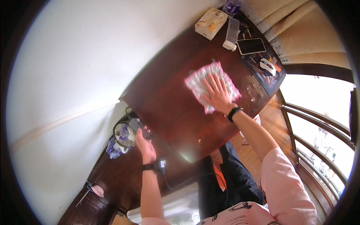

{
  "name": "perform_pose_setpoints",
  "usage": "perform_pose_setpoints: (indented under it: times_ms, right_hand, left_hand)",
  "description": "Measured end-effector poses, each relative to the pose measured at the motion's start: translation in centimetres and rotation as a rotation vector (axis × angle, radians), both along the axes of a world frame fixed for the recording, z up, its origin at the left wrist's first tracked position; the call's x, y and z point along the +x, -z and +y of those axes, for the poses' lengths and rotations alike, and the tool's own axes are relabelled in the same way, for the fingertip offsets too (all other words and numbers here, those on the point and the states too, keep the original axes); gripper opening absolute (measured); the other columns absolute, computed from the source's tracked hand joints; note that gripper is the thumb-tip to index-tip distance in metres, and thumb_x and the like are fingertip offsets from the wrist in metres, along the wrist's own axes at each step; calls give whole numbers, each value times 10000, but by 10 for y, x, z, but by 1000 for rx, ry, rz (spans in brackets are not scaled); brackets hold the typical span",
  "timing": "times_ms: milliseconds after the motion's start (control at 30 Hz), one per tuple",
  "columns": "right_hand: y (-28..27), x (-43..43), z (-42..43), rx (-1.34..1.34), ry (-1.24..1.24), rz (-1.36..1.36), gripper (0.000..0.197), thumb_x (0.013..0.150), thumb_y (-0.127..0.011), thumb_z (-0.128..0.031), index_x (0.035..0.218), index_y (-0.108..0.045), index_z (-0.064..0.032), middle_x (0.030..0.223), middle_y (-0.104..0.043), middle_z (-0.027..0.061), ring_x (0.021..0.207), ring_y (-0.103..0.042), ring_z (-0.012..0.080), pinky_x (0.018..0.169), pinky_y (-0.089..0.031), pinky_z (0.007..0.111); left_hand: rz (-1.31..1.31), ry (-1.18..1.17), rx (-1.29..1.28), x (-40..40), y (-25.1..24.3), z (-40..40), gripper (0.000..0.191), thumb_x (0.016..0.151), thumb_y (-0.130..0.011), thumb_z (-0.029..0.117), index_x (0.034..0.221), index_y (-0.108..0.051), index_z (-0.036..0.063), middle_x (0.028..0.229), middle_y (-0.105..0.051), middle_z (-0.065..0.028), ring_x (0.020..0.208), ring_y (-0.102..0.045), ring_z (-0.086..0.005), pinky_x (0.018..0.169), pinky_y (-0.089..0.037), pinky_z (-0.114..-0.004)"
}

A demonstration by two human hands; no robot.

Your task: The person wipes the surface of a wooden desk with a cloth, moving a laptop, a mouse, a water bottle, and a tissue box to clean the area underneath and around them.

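My right hand (219,92) lies flat, fingers spread, on a white and grey cloth (195,81) with a pink edge. The cloth is spread on the dark reddish-brown wooden table (166,104), and it looks blurred. At the table's left end, my left hand (145,142) grips a dark rectangular power adapter (137,125), with a black cable running from its upper end. Crumbs and small scraps (252,98) are scattered on the wood to the right of the cloth.
Along the far end stand a tissue box (211,22), a clear plastic case (232,32), a bottle (232,7) and a phone-like device (251,46). A mouse (267,67) rests on a mouse pad (267,84). Crumpled plastic (114,147) lies beside my left hand. A pink cup-like object (97,191) sits lower left.
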State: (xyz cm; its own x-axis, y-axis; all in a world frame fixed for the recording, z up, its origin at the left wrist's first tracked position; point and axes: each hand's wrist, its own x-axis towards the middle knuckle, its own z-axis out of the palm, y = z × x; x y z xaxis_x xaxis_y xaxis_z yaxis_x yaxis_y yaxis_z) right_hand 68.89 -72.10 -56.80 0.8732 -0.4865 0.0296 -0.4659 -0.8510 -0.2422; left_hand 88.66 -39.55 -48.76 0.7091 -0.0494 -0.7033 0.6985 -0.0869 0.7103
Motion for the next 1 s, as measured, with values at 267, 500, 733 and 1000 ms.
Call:
perform_pose_setpoints:
  times_ms: [267,500,733,1000]
  right_hand:
    - [-25,-68,195,193,-337,164,898,859,-658,-617,1586,-357,-184,1651,-307,124,1527,-283,315,1244,-225,499]
    - [-18,29,265,131,-478,-49,669,850,-658,-286,1465,-521,-64,1563,-447,59,1452,-396,210,1219,-307,406]
    - [-13,151,230,41,-599,99,814,859,-654,-402,1564,-383,-100,1686,-238,37,1551,-204,210,1278,-119,437]
    - [-2,244,189,150,-448,-63,869,813,-700,-449,1573,-372,-185,1681,-251,40,1560,-178,247,1278,-94,465]
  left_hand:
    - [26,46,-48,-2,3,27,421,1012,-611,378,1311,-579,84,1198,-675,-38,1013,-613,-150,913,-463,-321]
    - [-14,140,4,-1,-5,54,427,1001,-651,330,1330,-582,66,1238,-657,-41,1069,-608,-163,969,-462,-328]
    - [-33,51,-9,8,4,101,409,1038,-599,309,1319,-581,12,1242,-653,-56,1071,-604,-174,987,-450,-323]
    - [-15,-17,-27,-5,14,125,427,1011,-649,295,1352,-583,46,1239,-657,-45,1056,-603,-159,973,-455,-309]
